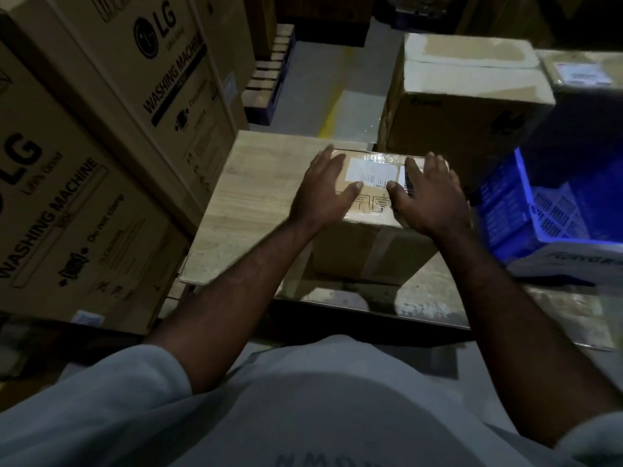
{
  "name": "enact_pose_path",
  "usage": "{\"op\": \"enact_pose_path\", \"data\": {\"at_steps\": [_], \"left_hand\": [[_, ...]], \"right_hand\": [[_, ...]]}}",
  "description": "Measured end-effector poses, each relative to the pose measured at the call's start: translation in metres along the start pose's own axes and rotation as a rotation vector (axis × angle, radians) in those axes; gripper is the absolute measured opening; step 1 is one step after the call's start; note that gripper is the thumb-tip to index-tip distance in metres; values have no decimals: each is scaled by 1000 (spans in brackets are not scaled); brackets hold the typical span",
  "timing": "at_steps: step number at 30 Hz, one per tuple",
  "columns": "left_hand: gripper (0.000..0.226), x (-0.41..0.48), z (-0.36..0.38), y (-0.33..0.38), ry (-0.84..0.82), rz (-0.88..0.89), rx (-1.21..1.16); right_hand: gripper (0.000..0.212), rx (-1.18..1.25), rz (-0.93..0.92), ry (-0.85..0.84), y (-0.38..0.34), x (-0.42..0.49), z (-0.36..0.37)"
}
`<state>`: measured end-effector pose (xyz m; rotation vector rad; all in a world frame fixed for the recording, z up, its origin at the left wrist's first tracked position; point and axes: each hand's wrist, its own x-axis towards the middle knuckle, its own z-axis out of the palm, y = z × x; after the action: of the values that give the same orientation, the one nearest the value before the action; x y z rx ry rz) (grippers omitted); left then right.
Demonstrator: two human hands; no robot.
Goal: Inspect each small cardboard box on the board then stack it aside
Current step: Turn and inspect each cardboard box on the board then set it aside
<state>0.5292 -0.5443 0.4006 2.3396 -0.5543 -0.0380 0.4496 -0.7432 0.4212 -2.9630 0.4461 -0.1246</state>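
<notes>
Cartons: large washing-machine cartons stand along the left, just beside the board.
Board: pale wooden board, centre of the work area; it carries the box on its right half.
Far box: a bigger cardboard box stands behind the board, to the right; a likely place to stack, judged from position only.
Crate: blue slotted crate, just right of the board.
Box: small sealed cardboard box, upright on the board, label side up.
Left hand: left hand lies on the left part of the box top, fingers straight and spread, thumb pointing inward; it grips nothing.
Right hand: right hand mirrors it on the right part of the top, fingers straight and spread, covering part of a second label; it grips nothing.
Contact: the light is dim, so both palms seem to rest on the top, but light hovering cannot be ruled out.
Label: white barcode label lies between the two thumbs, partly readable.
Tape: a strip runs down the front face.
Step in hand: inspection of the top face.
Procedure: slide the hands outward to the side faces so that both labels show. Grip low on opposite sides. Turn the box face by face. Check tape and corners before lifting it aside.
</notes>
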Motion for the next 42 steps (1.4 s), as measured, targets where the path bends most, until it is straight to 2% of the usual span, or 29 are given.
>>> {"op": "enact_pose_path", "data": {"at_steps": [2,4,6,9,14,18,20,23,26,29,34,38,42], "left_hand": [[67,-13,1,0,126,-83,-194],[67,-26,4,3,164,-173,-291],[67,-36,5,7,130,-241,-367],[62,-37,1,19,57,-238,-473],[74,-33,-5,46,-65,-287,-784],[60,-38,0,67,-192,-296,-1078],[55,-40,7,66,-200,-302,-1028],[46,-40,21,50,-213,-292,-677],[62,-42,42,21,-320,-342,-391],[90,-49,56,-4,-415,-467,-404],[107,-55,68,-18,-513,-548,-578],[110,-53,73,-14,-431,-509,-601],[101,-49,66,-13,-247,-503,-460]], "right_hand": [[74,56,11,25,3,-1,-1],[69,137,30,99,5,-5,-4],[62,162,17,222,5,-12,-7],[54,205,-34,347,-7,-27,-13],[57,268,-50,308,-46,-50,-16],[65,203,10,290,-48,-54,-14],[65,222,56,304,-37,-55,-17],[64,266,82,331,-17,-60,-19],[63,301,112,357,-1,-64,-19],[65,345,154,383,9,-66,-20],[65,401,202,396,21,-64,-23],[62,459,232,409,37,-62,-26],[63,594,259,293,54,-57,-27]]}}
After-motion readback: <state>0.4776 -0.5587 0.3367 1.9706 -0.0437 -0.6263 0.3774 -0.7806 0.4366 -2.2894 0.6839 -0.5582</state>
